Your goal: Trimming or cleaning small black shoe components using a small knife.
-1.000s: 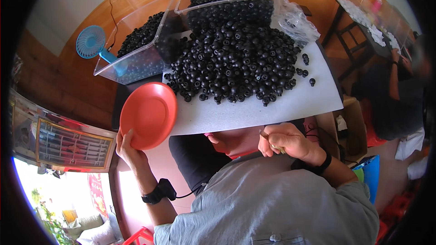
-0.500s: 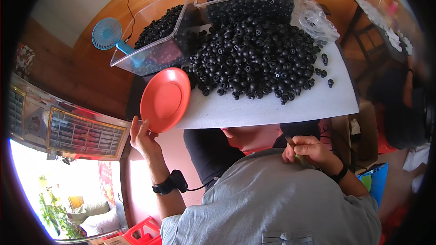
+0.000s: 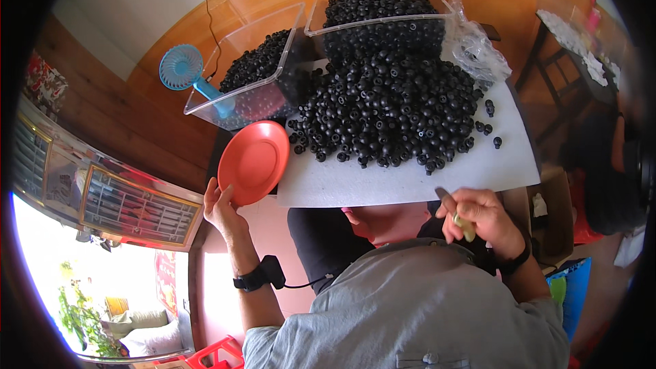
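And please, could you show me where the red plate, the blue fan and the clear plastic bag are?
Red plate (image 3: 255, 162), head view: bare inner bottom.
Blue fan (image 3: 182, 67), head view: round front grille.
Clear plastic bag (image 3: 480, 51), head view: crumpled middle.

No text, label, number or sign could be read. A red hanging (image 3: 165, 279) beside the bright window (image 3: 44, 249) bore pale marks — too small and washed out to tell as writing. Any print on the blue bag (image 3: 578, 295) with its green patch — likewise illegible.
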`<state>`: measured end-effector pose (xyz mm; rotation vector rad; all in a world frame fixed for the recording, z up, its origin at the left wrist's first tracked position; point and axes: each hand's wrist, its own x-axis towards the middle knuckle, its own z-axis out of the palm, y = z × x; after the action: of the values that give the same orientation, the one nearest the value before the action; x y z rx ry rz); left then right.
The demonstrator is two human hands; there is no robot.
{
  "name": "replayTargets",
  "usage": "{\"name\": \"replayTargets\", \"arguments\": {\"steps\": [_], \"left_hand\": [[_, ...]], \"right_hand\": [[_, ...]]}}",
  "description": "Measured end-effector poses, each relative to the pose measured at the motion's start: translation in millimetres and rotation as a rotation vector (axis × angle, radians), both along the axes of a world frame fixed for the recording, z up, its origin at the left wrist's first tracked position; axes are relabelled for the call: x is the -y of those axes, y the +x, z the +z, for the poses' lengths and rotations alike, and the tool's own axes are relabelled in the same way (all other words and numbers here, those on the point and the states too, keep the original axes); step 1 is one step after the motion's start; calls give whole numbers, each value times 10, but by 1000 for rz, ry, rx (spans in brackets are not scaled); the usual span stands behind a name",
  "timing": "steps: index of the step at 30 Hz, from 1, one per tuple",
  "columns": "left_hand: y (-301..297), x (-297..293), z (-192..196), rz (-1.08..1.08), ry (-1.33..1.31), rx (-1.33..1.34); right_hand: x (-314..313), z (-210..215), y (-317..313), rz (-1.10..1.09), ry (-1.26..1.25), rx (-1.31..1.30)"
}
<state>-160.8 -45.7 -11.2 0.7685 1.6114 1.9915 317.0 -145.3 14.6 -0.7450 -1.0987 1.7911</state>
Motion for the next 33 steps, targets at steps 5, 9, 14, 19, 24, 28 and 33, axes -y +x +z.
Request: {"name": "replayTargets", "arguments": {"steps": [5, 9, 14, 19, 24, 28, 33], "left_hand": [[65, -31, -5, 45, -34, -41], [107, 122, 38, 179, 31, -296], [776, 125, 365, -74, 125, -756], [1675, -167, 602, -443, 298, -1082], [2214, -646, 741, -579, 457, -1342], [2377, -906, 703, -517, 448, -1517], [2360, -926, 705, -541, 437, -1501]], "right_hand": [[-163, 146, -19, -185, 64, -142], [-137, 435, 93, -66, 252, -183], [-339, 279, 201, -262, 266, -221], [-574, 49, 262, -326, 197, -141], [-578, -77, 318, -416, 177, -161], [-555, -132, 333, -420, 232, -253], [-565, -147, 330, -333, 331, -258]]}}
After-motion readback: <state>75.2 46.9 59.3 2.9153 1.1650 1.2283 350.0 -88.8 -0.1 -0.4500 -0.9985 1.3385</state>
